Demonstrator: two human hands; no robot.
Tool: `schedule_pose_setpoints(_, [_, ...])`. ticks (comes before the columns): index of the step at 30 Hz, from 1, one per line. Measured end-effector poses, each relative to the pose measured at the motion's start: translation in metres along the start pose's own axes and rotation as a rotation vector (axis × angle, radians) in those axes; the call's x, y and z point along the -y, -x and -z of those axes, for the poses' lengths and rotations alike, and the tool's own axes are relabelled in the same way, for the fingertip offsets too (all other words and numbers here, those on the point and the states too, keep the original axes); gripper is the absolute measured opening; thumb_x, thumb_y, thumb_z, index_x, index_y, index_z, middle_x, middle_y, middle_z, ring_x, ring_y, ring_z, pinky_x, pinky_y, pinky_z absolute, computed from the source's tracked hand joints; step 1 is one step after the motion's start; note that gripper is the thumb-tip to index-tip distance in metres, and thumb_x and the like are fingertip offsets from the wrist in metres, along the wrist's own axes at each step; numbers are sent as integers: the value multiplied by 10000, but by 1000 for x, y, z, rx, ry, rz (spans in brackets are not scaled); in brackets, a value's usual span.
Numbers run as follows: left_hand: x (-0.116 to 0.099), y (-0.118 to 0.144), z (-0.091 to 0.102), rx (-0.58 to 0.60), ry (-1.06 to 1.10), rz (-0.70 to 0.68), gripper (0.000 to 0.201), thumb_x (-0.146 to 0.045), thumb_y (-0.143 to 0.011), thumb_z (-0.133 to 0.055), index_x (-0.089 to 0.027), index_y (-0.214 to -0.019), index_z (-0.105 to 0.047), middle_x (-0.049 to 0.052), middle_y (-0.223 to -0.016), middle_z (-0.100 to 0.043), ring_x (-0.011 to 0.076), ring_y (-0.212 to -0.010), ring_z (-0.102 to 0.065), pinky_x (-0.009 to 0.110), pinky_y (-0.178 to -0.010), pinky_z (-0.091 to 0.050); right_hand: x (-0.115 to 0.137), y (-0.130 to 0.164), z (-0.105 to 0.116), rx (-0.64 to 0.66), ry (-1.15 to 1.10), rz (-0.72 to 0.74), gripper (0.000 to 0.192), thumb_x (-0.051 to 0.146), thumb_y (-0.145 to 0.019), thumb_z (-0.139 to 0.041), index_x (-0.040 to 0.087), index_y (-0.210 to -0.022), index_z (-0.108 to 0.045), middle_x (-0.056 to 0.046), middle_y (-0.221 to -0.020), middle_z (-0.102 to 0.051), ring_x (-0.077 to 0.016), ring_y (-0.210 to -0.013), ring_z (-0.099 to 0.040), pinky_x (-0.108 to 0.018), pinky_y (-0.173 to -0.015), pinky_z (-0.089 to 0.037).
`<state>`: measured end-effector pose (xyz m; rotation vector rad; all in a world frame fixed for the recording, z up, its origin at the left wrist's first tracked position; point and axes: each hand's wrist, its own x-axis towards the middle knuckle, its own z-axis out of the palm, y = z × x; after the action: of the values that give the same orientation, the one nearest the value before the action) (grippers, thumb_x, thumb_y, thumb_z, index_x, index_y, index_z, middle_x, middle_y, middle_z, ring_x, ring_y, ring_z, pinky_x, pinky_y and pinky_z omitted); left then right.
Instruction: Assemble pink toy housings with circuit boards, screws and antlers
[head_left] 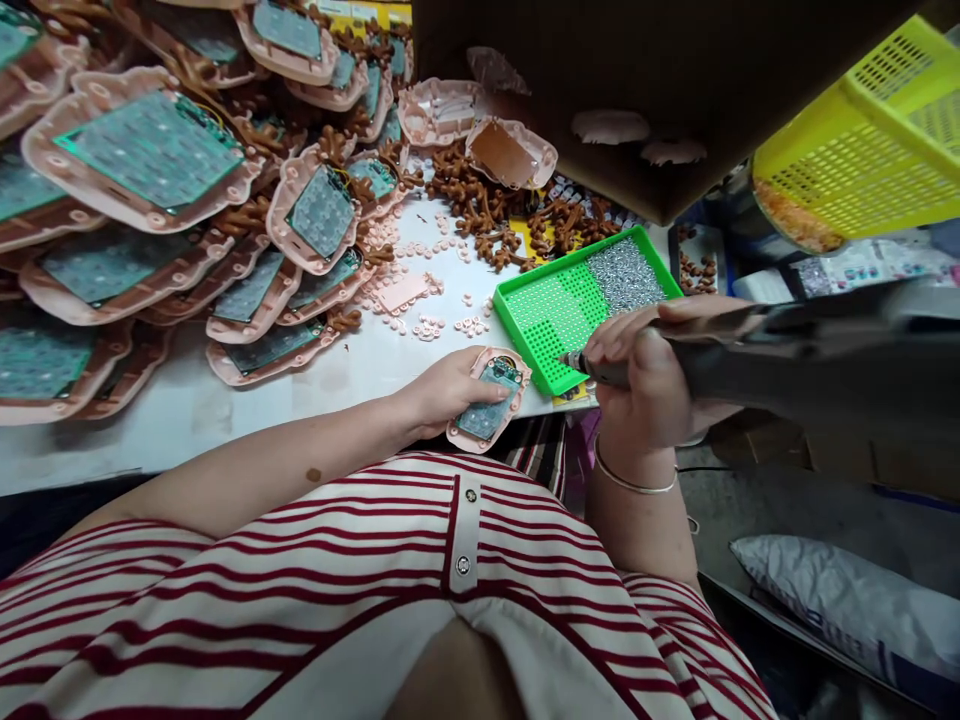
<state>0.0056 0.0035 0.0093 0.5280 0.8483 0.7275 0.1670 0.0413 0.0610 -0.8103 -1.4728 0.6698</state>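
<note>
1. Head view: I have a small pale-pink plastic shell with a grey-green circuit board inside (484, 415) just left of the near corner of the bright-green rectangular plastic tray (544, 340), at the near edge of the white worktop (180, 430).
2. My left hand (450, 390) grips the shell from the side away from the tray, thumb across the board; the other fingers are mostly hidden beneath.
3. I'd expect it to be light and stiff, its smooth plastic a little slippery. The board and thin wires look like the fragile part, so I'd pinch the outer rim and spare the components.
4. Its outline is rounded and wavy, with small round posts along the rim and yellowish wiring at the far end.
5. My right hand (641, 375) is wrapped round a dark, bulky, cylindrical hand tool (810, 350), blurred behind the grip. Its metal-ringed nose points over the tray's near part; I can't tell whether the tip touches.
6. I judge the tool rigid and heavier than the shell, best held round the barrel near the nose.
</note>
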Motion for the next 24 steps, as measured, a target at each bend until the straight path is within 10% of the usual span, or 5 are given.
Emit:
schedule_pose_setpoints(13, [4,10,9,-14,-18,26,460,-193,-646,-829,-109,-1050,-626,71,-792,-723,159,-630,-660,244,-565,-537,1,34,46,-124,113,-18,177,350,-830,-742,281,-984,-688,45,-662,-604,-104,-434,-525,-275,-404,-449])
schedule_pose_setpoints(24, [4,7,0,-38,-92,51,410,-185,-681,-793,-113,-1044,-618,62,-808,-714,146,-633,-641,232,-551,-540,-29,34,16,-67,-128,-25,259,505,-865,-681,357,-1058,-594,26,-725,-534,-146,-517,-513,-339,-494,-474])
